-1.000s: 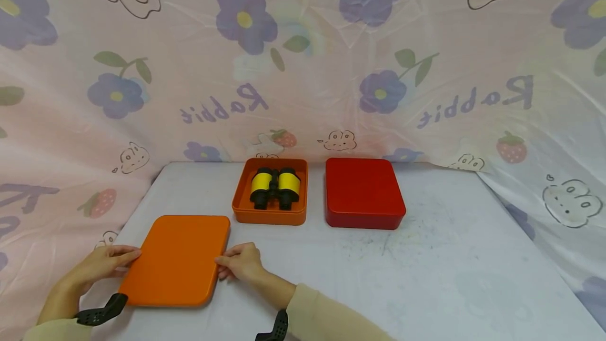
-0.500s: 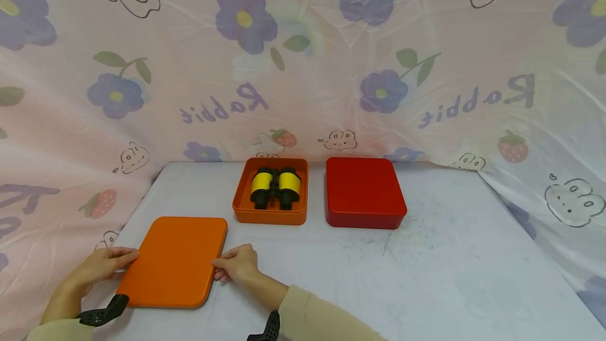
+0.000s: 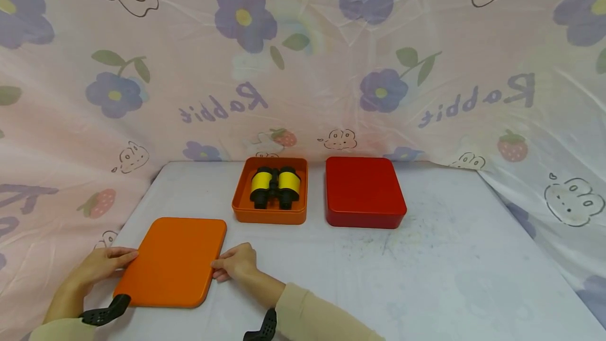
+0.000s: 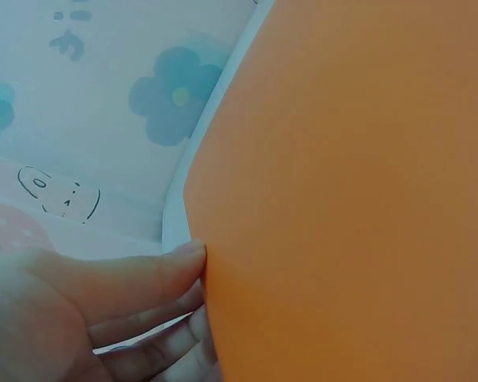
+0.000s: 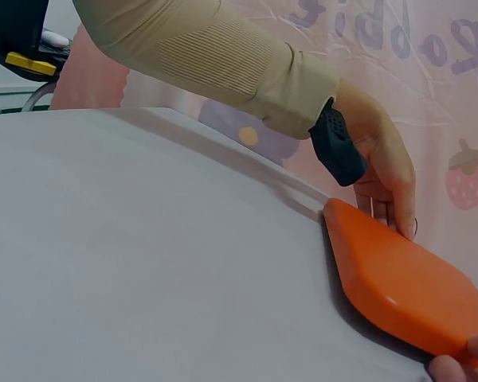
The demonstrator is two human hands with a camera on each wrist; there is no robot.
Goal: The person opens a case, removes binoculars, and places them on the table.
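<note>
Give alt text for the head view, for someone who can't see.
A person's left hand and right hand grip an orange lid by opposite edges at a white table. Farther back, an open orange box holds yellow-black binoculars, a red box to its right.

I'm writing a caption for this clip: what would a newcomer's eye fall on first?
Probably the bright orange lid at the table's near left, its opposite edges held by the left hand and right hand. Then the yellow-and-black binoculars in the open box farther back, and the red box to its right.
</note>
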